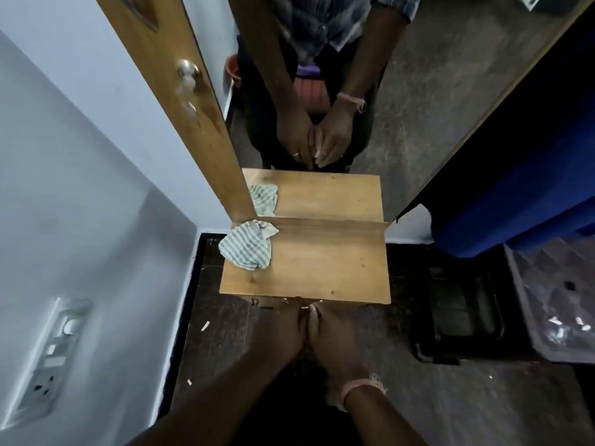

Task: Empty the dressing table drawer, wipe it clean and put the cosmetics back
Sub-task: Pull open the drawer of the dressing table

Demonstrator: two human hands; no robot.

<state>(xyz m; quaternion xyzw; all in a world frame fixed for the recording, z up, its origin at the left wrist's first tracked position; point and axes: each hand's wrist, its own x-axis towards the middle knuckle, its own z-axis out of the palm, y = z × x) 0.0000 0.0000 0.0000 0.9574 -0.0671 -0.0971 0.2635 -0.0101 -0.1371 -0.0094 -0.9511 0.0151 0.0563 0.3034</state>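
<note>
A small wooden dressing table top (pixel 325 272) stands against a tall mirror (pixel 428 91). A crumpled striped cloth (pixel 248 246) lies on its back left corner. My left hand (pixel 283 326) and my right hand (pixel 331 333) are side by side, touching each other, at the table's front edge, their fingertips hidden beneath it. In the mirror both hands show straight fingers with nothing in them. The drawer itself is hidden under the top, and no cosmetics are in view.
A white wall with a switch and socket plate (pixel 51 358) closes the left side. A blue covered piece of furniture (pixel 515 188) and a dark boxy object (pixel 460 317) on the floor stand to the right. Small white scraps lie on the dark floor.
</note>
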